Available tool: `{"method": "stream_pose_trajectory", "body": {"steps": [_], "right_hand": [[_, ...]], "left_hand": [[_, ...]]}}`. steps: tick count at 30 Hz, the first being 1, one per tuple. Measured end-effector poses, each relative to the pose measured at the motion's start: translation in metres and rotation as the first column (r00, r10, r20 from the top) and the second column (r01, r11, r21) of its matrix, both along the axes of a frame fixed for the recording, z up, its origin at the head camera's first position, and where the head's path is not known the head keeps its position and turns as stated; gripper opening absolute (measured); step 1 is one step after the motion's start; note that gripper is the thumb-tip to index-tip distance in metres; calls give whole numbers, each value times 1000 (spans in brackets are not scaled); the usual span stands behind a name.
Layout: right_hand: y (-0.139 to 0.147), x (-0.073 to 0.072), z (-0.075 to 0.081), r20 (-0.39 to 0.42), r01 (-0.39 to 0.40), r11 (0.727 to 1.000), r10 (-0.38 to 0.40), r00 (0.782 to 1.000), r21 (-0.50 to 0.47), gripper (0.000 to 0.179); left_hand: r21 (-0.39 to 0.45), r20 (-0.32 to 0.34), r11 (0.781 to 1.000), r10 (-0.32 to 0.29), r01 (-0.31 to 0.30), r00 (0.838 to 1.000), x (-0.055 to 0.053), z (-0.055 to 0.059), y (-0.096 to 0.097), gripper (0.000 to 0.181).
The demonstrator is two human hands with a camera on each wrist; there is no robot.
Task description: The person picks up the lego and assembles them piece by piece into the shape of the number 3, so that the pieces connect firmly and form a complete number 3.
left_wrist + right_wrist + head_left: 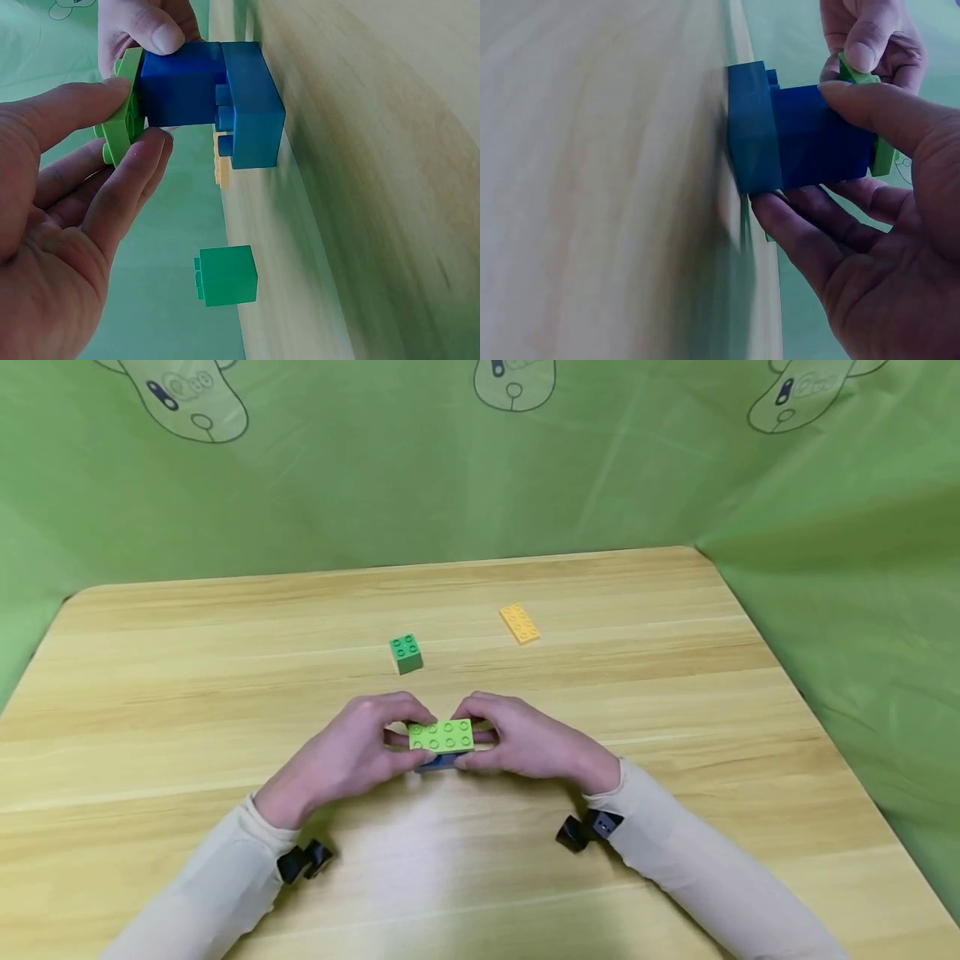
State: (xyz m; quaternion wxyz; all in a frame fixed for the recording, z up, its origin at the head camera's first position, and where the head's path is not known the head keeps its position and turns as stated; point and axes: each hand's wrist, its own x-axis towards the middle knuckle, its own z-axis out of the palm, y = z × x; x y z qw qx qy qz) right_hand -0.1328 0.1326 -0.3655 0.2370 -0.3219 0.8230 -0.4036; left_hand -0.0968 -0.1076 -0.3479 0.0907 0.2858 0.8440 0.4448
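My left hand [352, 747] pinches a lime green plate [441, 737] with two rows of studs, thumb and fingers at its left end. Below the plate sits a dark blue brick [184, 84], which my right hand [528, 739] grips between thumb and fingers. A lighter blue brick [256, 109] is joined under one end of the dark blue one, leaving some of its studs bare. In the left wrist view the plate looks slightly tilted over the dark blue brick; whether it is pressed on, I cannot tell. The lower brick is at or just above the tabletop.
Beyond the hands, a square green brick [407, 656] stands on the wooden table [225, 693]. Farther back and to the right lies a flat orange plate [519, 623]. Green cloth [360, 493] hangs behind the table and along its right side.
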Motion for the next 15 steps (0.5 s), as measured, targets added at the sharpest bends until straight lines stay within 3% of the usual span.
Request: {"method": "stream_pose_trajectory", "body": {"steps": [7,15], "right_hand": [[5,1,1,96,-55,981,73,993,-184,38],[6,-1,-1,96,-49,987,64,993,-151,39]], "left_hand": [[16,11,1000,-11,10,1000,-1,1,0,26],[25,30,1000,-9,8,1000,0,0,-2,27]]}}
